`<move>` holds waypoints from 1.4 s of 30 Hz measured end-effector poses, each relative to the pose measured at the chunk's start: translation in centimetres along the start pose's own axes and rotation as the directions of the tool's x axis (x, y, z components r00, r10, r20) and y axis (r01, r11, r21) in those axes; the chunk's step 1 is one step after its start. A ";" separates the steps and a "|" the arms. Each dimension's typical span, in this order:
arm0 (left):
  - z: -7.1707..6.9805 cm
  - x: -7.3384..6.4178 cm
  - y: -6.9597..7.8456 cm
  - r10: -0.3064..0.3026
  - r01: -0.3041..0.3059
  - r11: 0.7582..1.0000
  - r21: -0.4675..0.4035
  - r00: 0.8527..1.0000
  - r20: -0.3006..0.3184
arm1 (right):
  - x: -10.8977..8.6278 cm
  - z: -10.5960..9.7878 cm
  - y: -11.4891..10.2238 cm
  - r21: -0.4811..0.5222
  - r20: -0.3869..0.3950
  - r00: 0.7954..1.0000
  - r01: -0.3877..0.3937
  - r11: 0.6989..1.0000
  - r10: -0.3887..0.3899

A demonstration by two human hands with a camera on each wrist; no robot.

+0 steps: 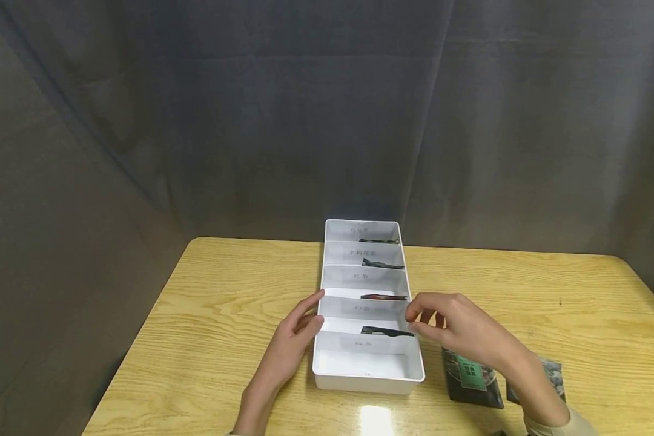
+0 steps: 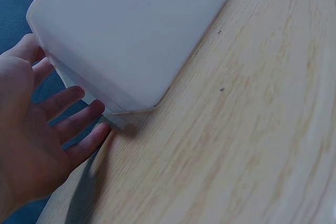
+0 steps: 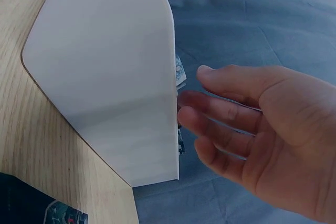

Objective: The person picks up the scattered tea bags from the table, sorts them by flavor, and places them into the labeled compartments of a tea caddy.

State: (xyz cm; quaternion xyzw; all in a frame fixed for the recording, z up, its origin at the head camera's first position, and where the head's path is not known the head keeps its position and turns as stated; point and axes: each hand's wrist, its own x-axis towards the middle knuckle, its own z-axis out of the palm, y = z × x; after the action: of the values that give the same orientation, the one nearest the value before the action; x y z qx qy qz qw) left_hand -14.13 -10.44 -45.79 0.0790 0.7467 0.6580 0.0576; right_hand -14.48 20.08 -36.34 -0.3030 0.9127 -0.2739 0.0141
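Note:
A long white divided box (image 1: 367, 384) stands on the table, its compartments bearing printed labels. My left hand (image 1: 287, 346) is at the box's left side, its fingertips at the wall; the left wrist view shows the fingers (image 2: 79, 124) spread and loosely bent. Over the right rim hovers my right hand (image 1: 463, 330), fingers loosely bent and nothing visible between them. Beside its fingertips, a dark packet (image 1: 384, 331) stands in the second compartment from the front. Farther back are a red-edged packet (image 1: 383, 297) and two dark packets, one (image 1: 381, 264) before the other (image 1: 378, 241).
To the right of the box lies a black packet with a green label (image 1: 472, 374). Another dark packet (image 1: 553, 374) is partly hidden by my right forearm. The wooden table (image 1: 223, 290) ends at a grey curtain (image 1: 283, 133) behind.

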 end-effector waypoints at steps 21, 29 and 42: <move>0.0 -0.1 0.1 -0.001 0.001 1.000 -0.007 1.000 -0.002 | -1.5 -1.2 2.3 -0.061 -0.044 0.996 -0.077 0.995 0.074; 0.0 -0.1 0.0 0.005 -0.005 1.000 0.004 1.000 -0.002 | -2.8 -1.3 4.0 -0.065 0.000 0.988 -0.156 0.986 0.157; 0.0 0.0 0.0 -0.001 0.001 1.000 0.003 1.000 -0.001 | -5.1 -1.1 6.2 -0.019 0.082 0.959 -0.271 0.962 0.272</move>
State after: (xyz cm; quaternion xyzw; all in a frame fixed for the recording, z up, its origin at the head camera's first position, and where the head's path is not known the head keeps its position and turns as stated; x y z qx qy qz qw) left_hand -14.08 -10.45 -45.78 0.0787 0.7477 0.6569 0.0574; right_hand -13.87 27.61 -39.32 -0.1860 0.9452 -0.2531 0.0888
